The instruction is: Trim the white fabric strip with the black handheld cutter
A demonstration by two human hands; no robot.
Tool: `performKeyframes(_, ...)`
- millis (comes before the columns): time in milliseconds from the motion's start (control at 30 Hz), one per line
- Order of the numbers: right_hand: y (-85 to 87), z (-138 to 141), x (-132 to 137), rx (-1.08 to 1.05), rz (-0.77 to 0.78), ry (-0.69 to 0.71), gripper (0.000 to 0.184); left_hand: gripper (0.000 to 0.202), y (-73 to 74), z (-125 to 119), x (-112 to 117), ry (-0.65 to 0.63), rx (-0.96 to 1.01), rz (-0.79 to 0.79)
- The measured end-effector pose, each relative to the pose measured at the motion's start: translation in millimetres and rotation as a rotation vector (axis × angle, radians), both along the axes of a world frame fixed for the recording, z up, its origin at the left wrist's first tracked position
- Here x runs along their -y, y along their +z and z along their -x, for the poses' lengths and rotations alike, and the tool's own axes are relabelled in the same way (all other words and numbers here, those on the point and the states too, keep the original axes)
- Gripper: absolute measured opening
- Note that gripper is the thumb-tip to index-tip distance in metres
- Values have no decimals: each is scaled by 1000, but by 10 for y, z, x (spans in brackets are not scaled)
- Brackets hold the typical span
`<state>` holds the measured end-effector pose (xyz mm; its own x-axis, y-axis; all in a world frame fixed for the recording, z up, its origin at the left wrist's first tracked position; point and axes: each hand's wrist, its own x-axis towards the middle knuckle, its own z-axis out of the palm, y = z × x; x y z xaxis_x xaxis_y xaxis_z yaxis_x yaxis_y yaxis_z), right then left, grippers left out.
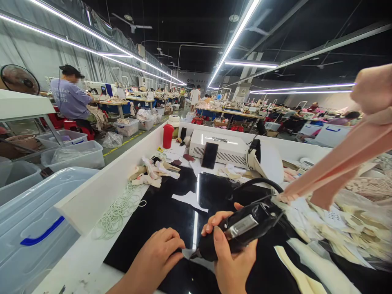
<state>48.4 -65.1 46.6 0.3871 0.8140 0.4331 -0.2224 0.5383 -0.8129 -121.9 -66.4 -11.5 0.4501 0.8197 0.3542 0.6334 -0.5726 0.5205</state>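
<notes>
My right hand (229,257) is wrapped round a black handheld power tool (241,228) with a cord at its rear and a narrow tip pointing down to the left. My left hand (159,259) pinches the edge of a thin whitish piece (187,254), close to the tool's tip. Both hands are over a glossy black board (147,228). Another white cut piece (191,200) lies flat on the board beyond them. A pink fabric strip (324,167) slants down from the upper right to the tool's rear end.
Light green cord (119,212) and fabric scraps (153,171) lie at the left. Behind stand a red container (168,136), a phone (210,155) and a white vented box (219,143). Cream pieces (346,228) pile up at the right. A person (70,98) sits far left.
</notes>
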Motion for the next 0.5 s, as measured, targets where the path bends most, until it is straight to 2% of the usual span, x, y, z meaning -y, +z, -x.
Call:
performKeyframes(133,12,16,1,-19,3,-2,51,15,-41,27,13,-55,-33,-187)
performKeyframes(300,53,55,11,-58,-17,12,49,28,-48,-20,-23,-44,-96,-419)
performKeyframes(500,34,78,11,-37,-26,24,50,29,-49,-51,-54,-64,-150,-473)
